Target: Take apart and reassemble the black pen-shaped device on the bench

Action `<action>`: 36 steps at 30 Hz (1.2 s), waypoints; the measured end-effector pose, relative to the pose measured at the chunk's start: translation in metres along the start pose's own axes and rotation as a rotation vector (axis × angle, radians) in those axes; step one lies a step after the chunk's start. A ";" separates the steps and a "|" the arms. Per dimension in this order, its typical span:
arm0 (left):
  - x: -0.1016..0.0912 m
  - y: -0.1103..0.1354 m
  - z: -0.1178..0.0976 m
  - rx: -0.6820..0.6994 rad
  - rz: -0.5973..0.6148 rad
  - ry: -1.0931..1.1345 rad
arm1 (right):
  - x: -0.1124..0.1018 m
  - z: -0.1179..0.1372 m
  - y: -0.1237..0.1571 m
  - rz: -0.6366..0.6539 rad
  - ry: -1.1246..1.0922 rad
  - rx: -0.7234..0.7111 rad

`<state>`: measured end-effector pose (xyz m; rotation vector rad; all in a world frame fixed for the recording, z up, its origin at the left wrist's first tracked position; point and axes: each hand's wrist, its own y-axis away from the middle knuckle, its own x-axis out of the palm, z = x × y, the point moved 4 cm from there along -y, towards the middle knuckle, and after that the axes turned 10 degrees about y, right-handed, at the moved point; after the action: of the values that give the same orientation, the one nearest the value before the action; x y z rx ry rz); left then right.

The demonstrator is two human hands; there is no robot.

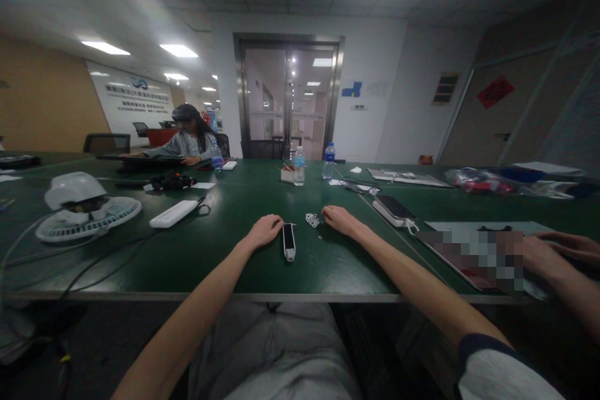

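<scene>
My left hand (266, 229) rests on the green table with its fingers curled, right beside a slim pale device (289, 244) with a long dark face. Whether the fingertips grip the device's far end is hard to make out. To the right, my right hand (341, 220) is closed with fingertips together, at the edge of some small metal parts (312, 220). What lies between those fingertips is too small to tell. A tiny ring-like piece (320, 237) lies just nearer to me than the metal parts.
On the green table (187, 269) are a white power strip (173, 214), a white helmet-like fan unit (77, 194), two bottles (299, 165) by a small box, and a phone (394, 207) on a white block. At right, a co-worker's hands (553, 256) work over a mat; another person (187, 137) sits across.
</scene>
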<state>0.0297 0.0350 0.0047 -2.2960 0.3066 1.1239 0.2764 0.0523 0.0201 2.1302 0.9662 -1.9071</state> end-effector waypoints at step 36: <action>-0.001 -0.005 0.000 -0.008 0.016 -0.008 | 0.000 -0.001 0.001 0.158 0.115 0.075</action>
<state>0.0314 0.0385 0.0070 -2.2994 0.3187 1.1438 0.2777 0.0517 0.0198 2.3049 0.7297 -1.7908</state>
